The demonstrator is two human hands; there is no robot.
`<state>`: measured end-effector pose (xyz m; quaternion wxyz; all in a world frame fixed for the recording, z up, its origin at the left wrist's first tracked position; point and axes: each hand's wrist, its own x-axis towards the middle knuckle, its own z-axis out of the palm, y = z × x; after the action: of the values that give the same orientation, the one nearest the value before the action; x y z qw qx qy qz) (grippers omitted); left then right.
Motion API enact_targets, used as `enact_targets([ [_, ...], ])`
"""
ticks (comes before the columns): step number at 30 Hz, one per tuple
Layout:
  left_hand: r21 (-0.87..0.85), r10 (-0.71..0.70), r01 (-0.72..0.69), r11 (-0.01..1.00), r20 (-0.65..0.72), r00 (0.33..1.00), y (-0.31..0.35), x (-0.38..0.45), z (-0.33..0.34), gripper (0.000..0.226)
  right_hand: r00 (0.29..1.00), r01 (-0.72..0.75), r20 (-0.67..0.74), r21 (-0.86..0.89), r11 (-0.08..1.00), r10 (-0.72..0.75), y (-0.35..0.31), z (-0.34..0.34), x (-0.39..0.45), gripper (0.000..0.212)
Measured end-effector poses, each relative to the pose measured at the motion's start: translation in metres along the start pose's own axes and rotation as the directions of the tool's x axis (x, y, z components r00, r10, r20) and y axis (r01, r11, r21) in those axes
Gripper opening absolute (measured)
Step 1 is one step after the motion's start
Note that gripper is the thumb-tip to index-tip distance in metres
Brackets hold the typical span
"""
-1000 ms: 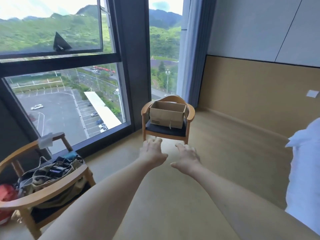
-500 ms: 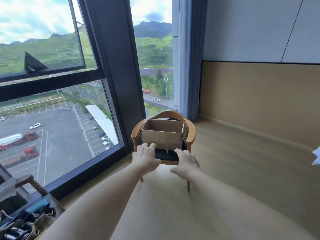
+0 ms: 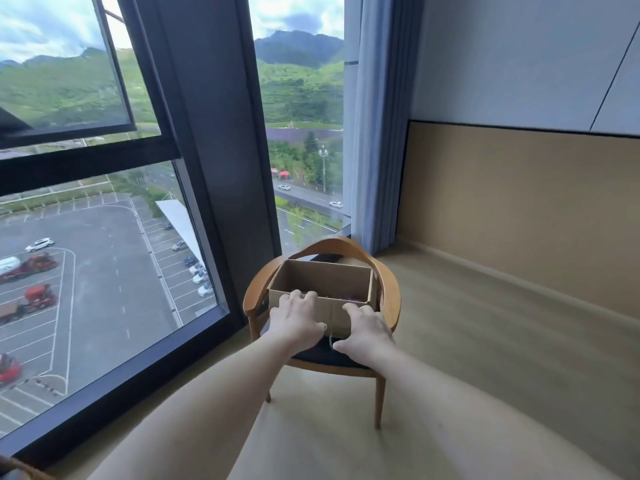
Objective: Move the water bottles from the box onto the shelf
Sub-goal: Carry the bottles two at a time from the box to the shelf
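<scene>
Your left hand (image 3: 297,322) and right hand (image 3: 367,332) both reach over the near wall of the open cardboard box (image 3: 322,289), fingers relaxed and lightly spread, holding nothing. The box sits on the wooden chair (image 3: 389,299) by the window (image 3: 104,254); its contents are blurred, so no bottles can be made out.

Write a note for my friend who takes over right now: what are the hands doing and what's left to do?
Left hand: fingers reach over the near rim of the cardboard box; no clear grip.
Right hand: spread against the box's near wall, holding nothing.
The box sits open on the wooden chair by the window. Only bits of purple show inside; bottles cannot be made out.
Done: nothing moved so far as this view shows.
Left: lift the bottles out and set them on the shelf, which is out of view.
</scene>
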<state>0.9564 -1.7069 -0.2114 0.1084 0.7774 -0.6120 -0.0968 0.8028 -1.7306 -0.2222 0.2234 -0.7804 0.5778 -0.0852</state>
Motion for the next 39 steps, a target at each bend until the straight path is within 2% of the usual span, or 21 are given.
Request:
enact_targets([
  [7,0.019,0.057,-0.058,0.998,0.042,0.997,-0.061,0.149,-0.016,0.059,0.997,-0.075,-0.029,-0.002,0.997,0.075,-0.047,0.019,0.136,0.067],
  [13,0.006,0.091,-0.092,0.996,0.1,0.991,-0.111,0.257,-0.032,0.058,0.987,-0.157,-0.039,0.03,0.987,0.158,-0.082,0.028,0.233,0.078],
  [19,-0.007,0.094,-0.094,0.996,0.176,0.98,-0.144,0.329,-0.01,0.058,0.971,-0.238,0.003,0.02,0.971,0.238,-0.081,0.046,0.305,0.079],
  [24,-0.03,0.077,-0.072,0.997,0.239,0.968,-0.162,0.391,0.031,0.061,0.954,-0.293,0.066,-0.011,0.956,0.293,-0.063,0.07,0.37,0.079],
  [30,-0.032,0.008,0.004,0.999,0.348,0.938,-0.179,0.461,0.091,0.058,0.913,-0.331,0.226,-0.072,0.941,0.339,-0.021,0.11,0.456,0.074],
  [36,0.004,-0.049,0.053,0.999,0.458,0.888,-0.171,0.536,0.135,0.061,0.842,-0.384,0.363,-0.117,0.916,0.4,0.028,0.136,0.531,0.072],
  [39,0.014,-0.074,0.079,0.997,0.538,0.84,-0.161,0.561,0.163,0.061,0.794,-0.398,0.441,-0.141,0.907,0.417,0.048,0.153,0.558,0.079],
])
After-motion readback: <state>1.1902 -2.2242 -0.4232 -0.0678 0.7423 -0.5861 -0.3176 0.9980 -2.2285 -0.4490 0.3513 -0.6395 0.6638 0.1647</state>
